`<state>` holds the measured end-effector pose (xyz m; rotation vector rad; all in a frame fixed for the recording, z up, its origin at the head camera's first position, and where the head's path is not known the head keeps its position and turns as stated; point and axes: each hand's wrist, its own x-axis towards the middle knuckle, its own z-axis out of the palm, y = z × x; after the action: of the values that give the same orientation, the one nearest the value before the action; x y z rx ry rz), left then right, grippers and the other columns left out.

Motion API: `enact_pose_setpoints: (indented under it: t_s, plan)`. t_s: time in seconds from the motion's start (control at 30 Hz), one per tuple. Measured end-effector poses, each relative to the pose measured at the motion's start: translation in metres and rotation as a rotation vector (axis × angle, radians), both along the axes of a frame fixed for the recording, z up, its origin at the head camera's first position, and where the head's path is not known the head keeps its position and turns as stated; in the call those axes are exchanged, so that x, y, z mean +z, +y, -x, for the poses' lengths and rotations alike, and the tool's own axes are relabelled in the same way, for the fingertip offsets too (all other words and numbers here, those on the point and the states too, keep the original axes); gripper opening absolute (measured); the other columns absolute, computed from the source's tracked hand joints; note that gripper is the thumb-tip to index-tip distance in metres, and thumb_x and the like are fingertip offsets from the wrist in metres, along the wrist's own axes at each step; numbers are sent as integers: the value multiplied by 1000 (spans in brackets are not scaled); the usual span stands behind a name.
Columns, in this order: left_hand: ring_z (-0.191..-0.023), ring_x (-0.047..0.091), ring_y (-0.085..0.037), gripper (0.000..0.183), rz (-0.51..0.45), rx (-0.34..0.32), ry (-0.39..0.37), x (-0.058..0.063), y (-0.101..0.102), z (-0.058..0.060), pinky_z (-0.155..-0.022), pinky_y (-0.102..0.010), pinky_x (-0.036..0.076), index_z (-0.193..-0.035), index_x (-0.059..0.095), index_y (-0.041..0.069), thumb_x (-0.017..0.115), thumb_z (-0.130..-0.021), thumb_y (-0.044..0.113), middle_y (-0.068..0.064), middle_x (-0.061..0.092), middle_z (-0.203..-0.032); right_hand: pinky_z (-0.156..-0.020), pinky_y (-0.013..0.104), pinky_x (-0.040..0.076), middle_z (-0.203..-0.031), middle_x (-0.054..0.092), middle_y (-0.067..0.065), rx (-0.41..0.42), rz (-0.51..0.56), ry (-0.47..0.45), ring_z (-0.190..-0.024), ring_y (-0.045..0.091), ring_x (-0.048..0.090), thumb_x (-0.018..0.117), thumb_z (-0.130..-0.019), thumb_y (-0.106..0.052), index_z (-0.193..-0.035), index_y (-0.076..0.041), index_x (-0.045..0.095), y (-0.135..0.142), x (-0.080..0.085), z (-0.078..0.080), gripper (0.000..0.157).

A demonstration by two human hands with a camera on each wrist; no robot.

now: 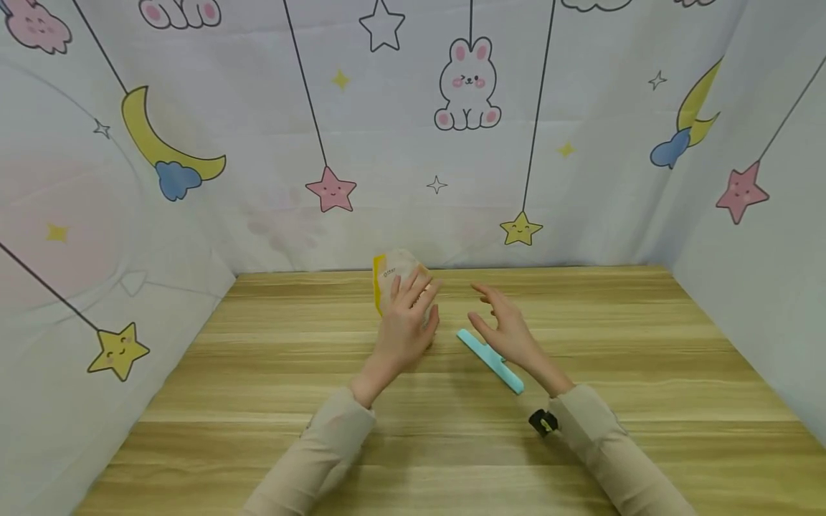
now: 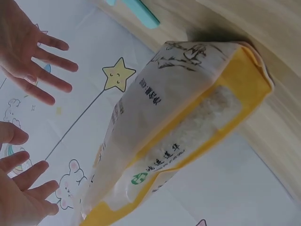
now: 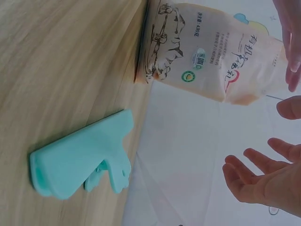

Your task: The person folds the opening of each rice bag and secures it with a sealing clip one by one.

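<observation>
A white and yellow stand-up pouch (image 1: 387,276) stands near the back edge of the table. Pale grains show through its side window in the left wrist view. My left hand (image 1: 405,326) is in front of it, covering part of it in the head view, fingers spread. In the left wrist view those fingers (image 2: 33,176) hold nothing and look apart from the pouch. A teal bag clip (image 1: 484,353) lies on the wood, to the right of the pouch. Just above and beyond the clip hovers my right hand (image 1: 510,331), its fingers loosely bent around nothing.
The wooden table (image 1: 258,408) reaches back to a white curtain (image 1: 400,129) printed with stars, moons and rabbits. More curtain hangs along both sides. A small black object (image 1: 543,423) is at the right sleeve cuff.
</observation>
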<state>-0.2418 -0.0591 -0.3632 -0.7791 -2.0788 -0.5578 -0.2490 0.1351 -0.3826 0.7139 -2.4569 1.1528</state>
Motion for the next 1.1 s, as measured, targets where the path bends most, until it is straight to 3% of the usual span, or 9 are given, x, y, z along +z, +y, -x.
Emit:
enact_pose_setpoints:
  t_s: [0.27, 0.57, 0.73, 0.97, 1.1]
  plan:
    - [-116, 49, -35, 37, -15, 12, 12, 15, -7, 10, -103, -54, 28, -113, 59, 2, 63, -76, 0, -17, 60, -115, -81, 51, 44, -127, 49, 18, 48, 114, 0, -110, 36, 51, 52, -89, -10, -132, -5, 38, -7, -1, 9, 46]
    - [-115, 50, -34, 32, -97, -34, 66, 32, -19, 20, -106, -49, 26, -112, 59, -2, 57, -80, -3, -18, 60, -113, -82, 43, 47, -122, 54, 14, 50, 198, -18, -107, 29, 54, 47, -91, -11, -127, -4, 45, -17, -2, 22, 36]
    - [-116, 50, -31, 32, -115, -9, 90, 39, -20, 24, -107, -48, 25, -112, 59, 0, 57, -80, -1, -16, 61, -113, -82, 44, 47, -123, 54, 13, 50, 214, -34, -106, 28, 53, 47, -91, -10, -124, -3, 48, -24, 0, 28, 34]
    - [-116, 49, -32, 33, -146, 7, 55, 42, -21, 29, -107, -49, 26, -112, 59, 1, 59, -79, 0, -16, 61, -113, -83, 44, 47, -124, 54, 15, 53, 221, -57, -107, 30, 54, 48, -91, -11, -125, -2, 47, -32, 4, 34, 35]
    - [-116, 50, -32, 33, -162, 17, 7, 44, -23, 31, -107, -49, 25, -114, 58, 1, 57, -81, 2, -16, 60, -115, -83, 47, 46, -123, 53, 19, 46, 222, -69, -107, 35, 52, 47, -91, -6, -124, 1, 46, -38, 14, 29, 34]
